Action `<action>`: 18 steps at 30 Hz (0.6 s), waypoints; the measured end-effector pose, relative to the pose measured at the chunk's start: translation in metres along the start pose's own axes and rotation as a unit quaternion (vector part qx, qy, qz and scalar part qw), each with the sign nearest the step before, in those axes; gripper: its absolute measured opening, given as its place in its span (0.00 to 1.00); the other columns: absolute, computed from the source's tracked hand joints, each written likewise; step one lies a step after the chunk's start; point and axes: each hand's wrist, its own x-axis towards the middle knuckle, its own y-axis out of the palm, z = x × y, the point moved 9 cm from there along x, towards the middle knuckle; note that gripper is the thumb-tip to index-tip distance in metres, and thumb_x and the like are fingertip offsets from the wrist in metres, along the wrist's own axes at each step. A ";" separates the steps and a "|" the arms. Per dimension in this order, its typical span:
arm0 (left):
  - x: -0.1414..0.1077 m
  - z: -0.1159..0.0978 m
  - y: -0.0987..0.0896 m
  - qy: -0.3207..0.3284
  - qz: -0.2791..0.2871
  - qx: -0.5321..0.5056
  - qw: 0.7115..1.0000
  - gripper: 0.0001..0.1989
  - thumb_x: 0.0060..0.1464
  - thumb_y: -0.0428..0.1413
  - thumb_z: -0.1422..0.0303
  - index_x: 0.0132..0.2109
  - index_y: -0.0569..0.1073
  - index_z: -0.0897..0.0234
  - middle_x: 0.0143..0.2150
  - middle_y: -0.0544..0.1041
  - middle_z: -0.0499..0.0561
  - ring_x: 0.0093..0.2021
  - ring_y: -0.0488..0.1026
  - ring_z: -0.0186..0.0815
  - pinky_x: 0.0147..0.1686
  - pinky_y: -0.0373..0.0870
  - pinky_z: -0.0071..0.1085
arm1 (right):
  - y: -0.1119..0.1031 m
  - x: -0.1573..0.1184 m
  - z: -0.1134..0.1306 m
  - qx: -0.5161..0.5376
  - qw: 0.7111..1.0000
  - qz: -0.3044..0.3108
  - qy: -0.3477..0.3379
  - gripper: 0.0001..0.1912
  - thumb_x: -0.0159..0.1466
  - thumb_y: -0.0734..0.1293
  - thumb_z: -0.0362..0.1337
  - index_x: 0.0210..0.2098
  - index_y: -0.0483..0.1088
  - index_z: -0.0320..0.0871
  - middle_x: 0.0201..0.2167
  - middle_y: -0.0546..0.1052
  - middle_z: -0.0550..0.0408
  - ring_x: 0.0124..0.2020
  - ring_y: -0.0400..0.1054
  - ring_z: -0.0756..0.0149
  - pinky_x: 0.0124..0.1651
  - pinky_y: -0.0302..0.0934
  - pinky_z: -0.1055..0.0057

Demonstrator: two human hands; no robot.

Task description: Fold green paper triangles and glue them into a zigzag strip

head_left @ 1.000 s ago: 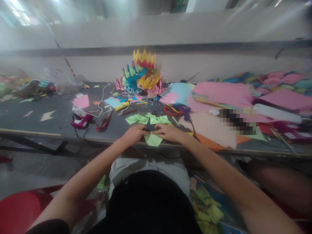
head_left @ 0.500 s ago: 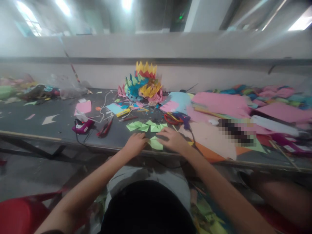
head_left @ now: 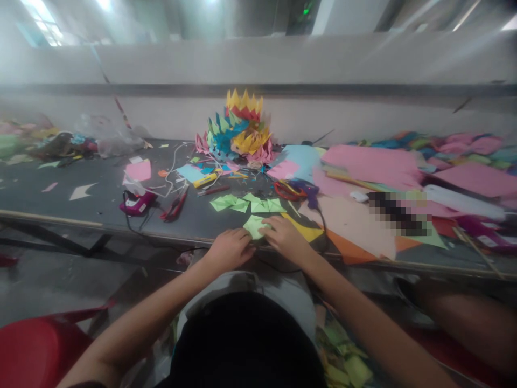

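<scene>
A small folded piece of pale-green paper (head_left: 253, 226) near the front edge of a dark grey tabletop (head_left: 105, 180), between the left hand (head_left: 231, 249) and right hand (head_left: 287, 238). On its right side, slightly spread right fingertips; by its lower left, bunched, curled left fingers; cannot tell if pinching. Compared with half a second ago, shifted farther onto the table, so apparently mid-fold. Beyond, a row of pale-green folded pieces (head_left: 267, 205), then a tiered, multicoloured paper sculpture (head_left: 230, 136).
</scene>
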 end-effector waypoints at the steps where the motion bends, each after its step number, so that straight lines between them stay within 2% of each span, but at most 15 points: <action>1: -0.002 0.000 0.002 0.002 0.000 -0.006 1.000 0.12 0.58 0.48 0.63 0.41 0.71 0.65 0.41 0.73 0.55 0.43 0.70 0.38 0.43 0.66 0.34 | 0.000 -0.003 0.001 0.002 1.000 -0.002 -0.004 0.10 0.62 0.60 0.29 0.38 0.72 0.42 0.42 0.73 0.45 0.45 0.63 0.58 0.44 0.58 0.60; 7: -0.006 -0.002 0.004 0.003 -0.016 -0.005 1.000 0.15 0.57 0.48 0.59 0.44 0.70 0.64 0.42 0.73 0.55 0.45 0.69 0.40 0.44 0.65 0.36 | 0.009 -0.013 -0.002 0.070 0.997 0.021 -0.005 0.10 0.63 0.59 0.30 0.37 0.72 0.42 0.36 0.75 0.49 0.37 0.67 0.63 0.41 0.61 0.65; 10: -0.007 -0.001 0.004 0.008 -0.019 -0.018 1.000 0.15 0.57 0.49 0.59 0.45 0.70 0.64 0.43 0.73 0.55 0.46 0.69 0.40 0.45 0.64 0.36 | 0.009 -0.014 -0.007 0.111 0.994 0.014 0.013 0.11 0.64 0.59 0.34 0.35 0.73 0.43 0.37 0.76 0.50 0.38 0.68 0.64 0.44 0.62 0.65; 14: -0.008 0.001 0.003 0.015 -0.020 -0.035 0.999 0.14 0.57 0.49 0.61 0.46 0.70 0.63 0.43 0.73 0.55 0.46 0.69 0.39 0.44 0.64 0.35 | 0.008 -0.016 -0.014 0.137 0.988 -0.007 0.070 0.13 0.64 0.59 0.38 0.33 0.74 0.44 0.36 0.76 0.50 0.39 0.67 0.63 0.45 0.62 0.63; 18: -0.003 0.006 0.003 0.005 -0.026 -0.049 0.998 0.11 0.57 0.49 0.63 0.40 0.73 0.63 0.39 0.73 0.53 0.43 0.69 0.37 0.42 0.63 0.33 | 0.009 -0.017 -0.015 0.163 0.982 -0.015 0.093 0.09 0.61 0.63 0.41 0.32 0.73 0.44 0.36 0.74 0.50 0.39 0.67 0.63 0.44 0.62 0.64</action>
